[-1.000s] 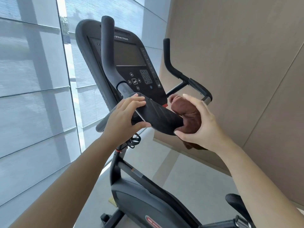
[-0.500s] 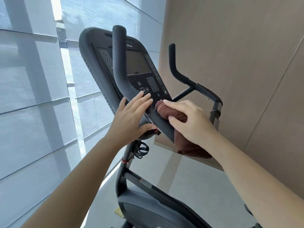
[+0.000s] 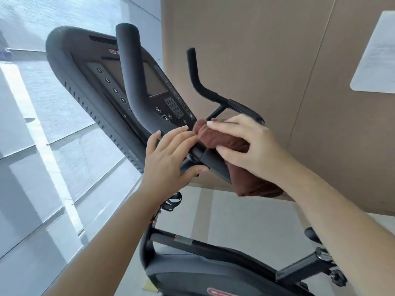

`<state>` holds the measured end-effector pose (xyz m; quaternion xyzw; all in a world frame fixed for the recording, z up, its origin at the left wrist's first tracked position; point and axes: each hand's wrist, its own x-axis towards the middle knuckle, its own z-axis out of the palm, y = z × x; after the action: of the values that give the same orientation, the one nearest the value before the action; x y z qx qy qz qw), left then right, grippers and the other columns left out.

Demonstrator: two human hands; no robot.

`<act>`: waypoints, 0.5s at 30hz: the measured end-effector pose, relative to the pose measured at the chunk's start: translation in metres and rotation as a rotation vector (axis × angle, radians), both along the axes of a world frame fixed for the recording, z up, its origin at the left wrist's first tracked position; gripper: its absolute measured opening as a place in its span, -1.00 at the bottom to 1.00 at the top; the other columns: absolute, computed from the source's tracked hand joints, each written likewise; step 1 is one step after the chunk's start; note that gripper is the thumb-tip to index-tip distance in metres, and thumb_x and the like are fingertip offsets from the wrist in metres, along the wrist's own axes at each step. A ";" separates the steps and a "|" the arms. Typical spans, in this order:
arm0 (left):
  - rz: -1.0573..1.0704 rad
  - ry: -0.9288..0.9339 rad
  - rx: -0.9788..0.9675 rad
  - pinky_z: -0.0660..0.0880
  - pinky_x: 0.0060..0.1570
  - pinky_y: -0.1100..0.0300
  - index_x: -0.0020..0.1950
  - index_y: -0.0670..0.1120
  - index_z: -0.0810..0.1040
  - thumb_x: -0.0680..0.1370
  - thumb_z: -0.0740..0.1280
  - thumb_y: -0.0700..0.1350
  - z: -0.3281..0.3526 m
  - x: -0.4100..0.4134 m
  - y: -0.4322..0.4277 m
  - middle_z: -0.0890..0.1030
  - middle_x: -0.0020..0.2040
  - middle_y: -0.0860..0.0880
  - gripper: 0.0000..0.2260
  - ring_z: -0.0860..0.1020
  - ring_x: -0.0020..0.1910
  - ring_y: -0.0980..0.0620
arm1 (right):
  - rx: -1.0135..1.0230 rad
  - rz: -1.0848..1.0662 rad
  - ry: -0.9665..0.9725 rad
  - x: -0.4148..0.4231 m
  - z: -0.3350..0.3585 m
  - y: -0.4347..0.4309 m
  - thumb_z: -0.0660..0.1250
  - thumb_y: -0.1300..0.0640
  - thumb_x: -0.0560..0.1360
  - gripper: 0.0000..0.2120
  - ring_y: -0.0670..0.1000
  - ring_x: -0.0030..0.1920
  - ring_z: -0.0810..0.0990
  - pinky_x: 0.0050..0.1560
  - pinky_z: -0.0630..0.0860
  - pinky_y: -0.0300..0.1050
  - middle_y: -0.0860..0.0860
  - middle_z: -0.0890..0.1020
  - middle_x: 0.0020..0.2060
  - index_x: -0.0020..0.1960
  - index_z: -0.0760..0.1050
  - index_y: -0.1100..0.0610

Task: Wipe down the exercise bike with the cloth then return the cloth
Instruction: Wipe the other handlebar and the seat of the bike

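Observation:
A black exercise bike (image 3: 192,272) stands before me, its console (image 3: 92,82) tilted up at the left. Its left handlebar (image 3: 130,67) rises in front of the console; the right handlebar (image 3: 198,82) stands further back. My left hand (image 3: 168,159) grips the handlebar's lower arm rest, fingers over the top and thumb underneath. My right hand (image 3: 248,150) holds a brown cloth (image 3: 222,139) wrapped over the same bar just right of the left hand. The cloth's loose end hangs below the bar.
Frosted window panels (image 3: 42,146) fill the left side. A beige wall (image 3: 267,60) with a white panel (image 3: 376,54) is on the right. The bike's seat post and adjustment knob (image 3: 337,276) lie at the lower right, over a pale floor.
My right hand has slid the cloth up along the arm rest toward the console. My left hand has shifted up the bar with it. My view has tilted and drawn closer.

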<state>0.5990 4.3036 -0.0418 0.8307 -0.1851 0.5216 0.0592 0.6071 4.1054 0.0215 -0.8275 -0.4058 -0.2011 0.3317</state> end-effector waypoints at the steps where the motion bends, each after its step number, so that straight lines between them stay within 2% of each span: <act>1: -0.001 -0.014 0.010 0.19 0.16 0.00 0.05 -0.12 0.55 0.45 0.22 0.26 0.000 0.000 0.001 0.59 0.12 -0.01 -0.53 0.40 0.25 0.04 | -0.044 -0.013 0.021 -0.004 -0.006 0.008 0.37 0.10 0.41 -0.54 -0.09 0.15 0.45 0.22 0.34 -0.24 -0.08 0.50 0.12 0.26 0.42 -0.18; 3: -0.015 -0.028 0.012 0.20 0.15 -0.01 0.05 -0.12 0.56 0.45 0.24 0.25 0.000 0.001 0.003 0.60 0.11 0.00 -0.54 0.40 0.24 0.05 | -0.058 -0.071 0.060 -0.010 -0.018 0.010 0.34 0.04 0.40 -0.52 -0.08 0.16 0.43 0.21 0.36 -0.16 -0.16 0.47 0.13 0.27 0.37 -0.28; 5: -0.023 -0.025 0.005 0.20 0.16 0.00 0.09 -0.09 0.56 0.45 0.25 0.26 0.001 0.001 0.003 0.60 0.11 0.02 -0.54 0.41 0.24 0.06 | -0.035 -0.135 0.024 -0.016 -0.025 0.000 0.33 0.05 0.40 -0.51 -0.05 0.14 0.43 0.15 0.36 -0.18 -0.19 0.46 0.11 0.26 0.34 -0.31; 10: -0.032 0.023 0.072 0.22 0.18 -0.02 0.19 -0.11 0.51 0.50 0.22 0.19 0.000 -0.004 0.009 0.56 0.18 -0.01 -0.56 0.42 0.28 0.02 | -0.072 -0.286 -0.051 -0.039 -0.039 -0.023 0.38 0.18 0.39 -0.44 0.01 0.09 0.45 0.12 0.31 -0.26 -0.16 0.48 0.07 0.27 0.35 -0.25; 15: -0.103 0.044 0.206 0.27 0.21 -0.05 0.30 -0.13 0.44 0.49 0.26 0.09 0.006 -0.010 0.035 0.45 0.32 -0.05 -0.55 0.35 0.34 -0.03 | -0.122 -0.307 0.151 -0.044 -0.010 -0.031 0.39 0.22 0.36 -0.48 -0.14 -0.01 0.48 -0.01 0.31 -0.48 -0.13 0.54 -0.03 0.15 0.45 -0.31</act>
<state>0.5886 4.3385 -0.0355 0.8330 -0.2787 0.4779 0.0042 0.5628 4.0748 0.0113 -0.9111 -0.2600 -0.1617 0.2760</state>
